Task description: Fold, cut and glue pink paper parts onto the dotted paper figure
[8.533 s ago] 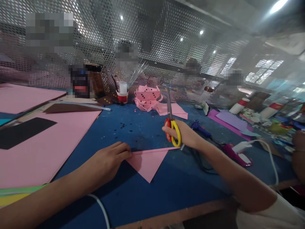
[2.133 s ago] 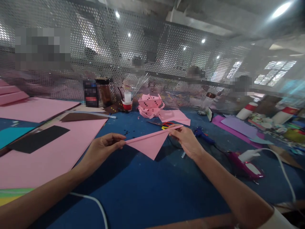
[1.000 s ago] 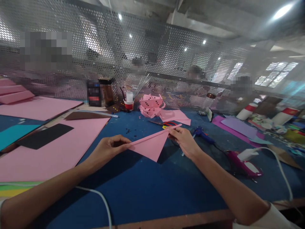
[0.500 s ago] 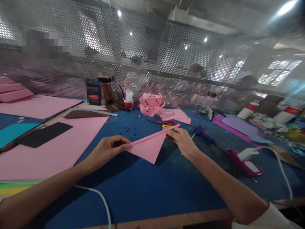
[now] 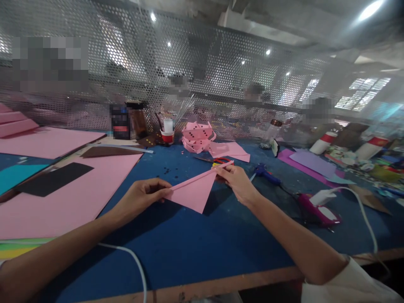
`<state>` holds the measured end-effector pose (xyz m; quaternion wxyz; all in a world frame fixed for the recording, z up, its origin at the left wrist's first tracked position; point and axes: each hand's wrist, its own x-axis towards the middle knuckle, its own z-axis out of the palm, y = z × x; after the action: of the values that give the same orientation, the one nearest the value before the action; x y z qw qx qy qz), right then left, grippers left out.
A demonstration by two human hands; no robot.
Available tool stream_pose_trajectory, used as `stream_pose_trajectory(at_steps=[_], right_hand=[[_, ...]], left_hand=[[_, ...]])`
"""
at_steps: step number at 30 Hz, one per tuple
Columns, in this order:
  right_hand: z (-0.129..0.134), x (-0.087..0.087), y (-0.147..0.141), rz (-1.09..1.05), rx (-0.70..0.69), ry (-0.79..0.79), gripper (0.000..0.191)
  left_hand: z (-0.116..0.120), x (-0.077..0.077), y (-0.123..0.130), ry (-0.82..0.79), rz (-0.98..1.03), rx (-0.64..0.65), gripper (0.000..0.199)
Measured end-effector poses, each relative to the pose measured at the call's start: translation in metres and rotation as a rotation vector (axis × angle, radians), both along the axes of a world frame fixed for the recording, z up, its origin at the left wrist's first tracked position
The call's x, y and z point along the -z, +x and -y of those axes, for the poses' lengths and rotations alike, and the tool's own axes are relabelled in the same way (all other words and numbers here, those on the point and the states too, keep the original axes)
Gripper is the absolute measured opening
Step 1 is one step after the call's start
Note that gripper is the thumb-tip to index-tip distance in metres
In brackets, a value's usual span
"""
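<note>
A pink triangular paper (image 5: 194,191) with a narrow folded strip along its upper edge is held over the blue table (image 5: 189,252). My left hand (image 5: 150,193) pinches its left corner between thumb and fingers. At the upper right end, my right hand (image 5: 235,181) pinches the folded strip. One point of the triangle hangs down toward me. Just behind the paper lie scissors (image 5: 222,160) with red and yellow handles, partly hidden by it. Small black bits (image 5: 166,170) are scattered behind my left hand.
Pink sheets (image 5: 120,181) and a black piece (image 5: 58,179) lie left. A pink dotted paper object (image 5: 197,136) and a cup (image 5: 167,136) stand behind. To the right are a blue glue gun (image 5: 267,174), a magenta power strip (image 5: 318,210) and a white cable (image 5: 362,214).
The whole view has shifted slightly, so most things appear a little further left. My hands hold the pink paper in nearly the same pose.
</note>
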<state>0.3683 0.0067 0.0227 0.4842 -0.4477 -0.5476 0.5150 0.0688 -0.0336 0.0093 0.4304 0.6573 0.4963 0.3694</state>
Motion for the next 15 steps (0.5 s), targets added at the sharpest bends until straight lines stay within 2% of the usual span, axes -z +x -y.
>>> stream_pose_trajectory(at_steps=[7,15], right_hand=[[-0.0006,-0.0026,-0.0012,0.013,-0.003,-0.001,0.029],[0.0013,0.0006,-0.0006,0.014,-0.021,-0.023,0.030]], left_hand=[[-0.0008,0.0005,-0.0011,0.019,-0.002,0.008,0.033],[0.0000,-0.0022,-0.0004,0.003,0.023,-0.002,0.034]])
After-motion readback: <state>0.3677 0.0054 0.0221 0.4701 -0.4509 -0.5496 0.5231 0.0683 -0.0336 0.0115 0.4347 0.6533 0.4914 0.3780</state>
